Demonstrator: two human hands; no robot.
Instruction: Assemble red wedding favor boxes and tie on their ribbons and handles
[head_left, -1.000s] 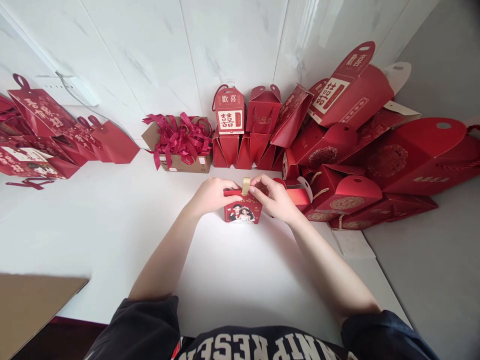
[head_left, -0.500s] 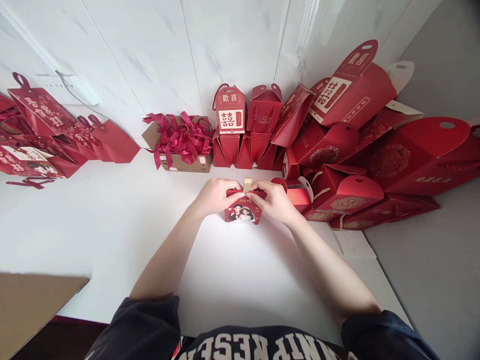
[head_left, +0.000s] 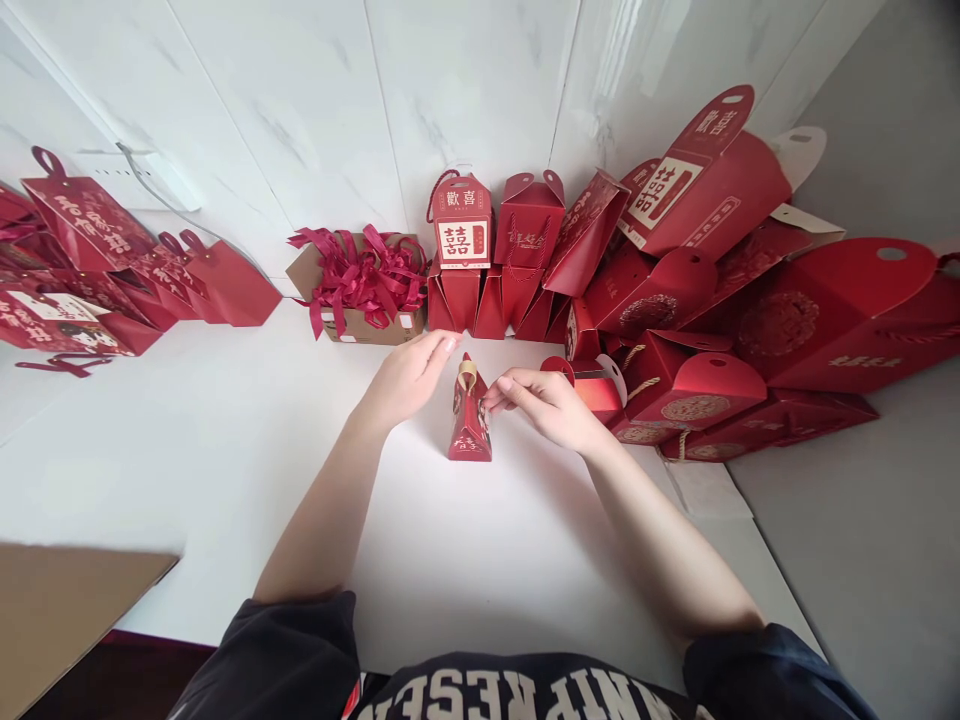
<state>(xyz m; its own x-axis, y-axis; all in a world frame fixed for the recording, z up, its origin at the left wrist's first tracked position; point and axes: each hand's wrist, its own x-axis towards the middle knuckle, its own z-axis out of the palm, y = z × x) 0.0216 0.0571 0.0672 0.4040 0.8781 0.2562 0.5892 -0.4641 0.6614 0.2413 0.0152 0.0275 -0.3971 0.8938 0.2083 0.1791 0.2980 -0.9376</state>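
Observation:
A small red gift box (head_left: 469,425) with a gold handle loop stands upright on the white table (head_left: 225,470), its narrow side facing me. My left hand (head_left: 409,375) hovers just left of the box top with fingers stretched out, holding nothing. My right hand (head_left: 544,400) pinches the box's upper right edge near the gold loop.
A cardboard box of red ribbons (head_left: 360,285) sits at the back. Folded red gift boxes (head_left: 491,250) line the wall, a big pile of them (head_left: 720,300) fills the right, more lie at far left (head_left: 90,270). A brown cardboard flap (head_left: 67,600) is near left.
The small box was turned about a quarter turn, so its picture side no longer faces me. My left hand let go and opened; my right hand kept hold near the top.

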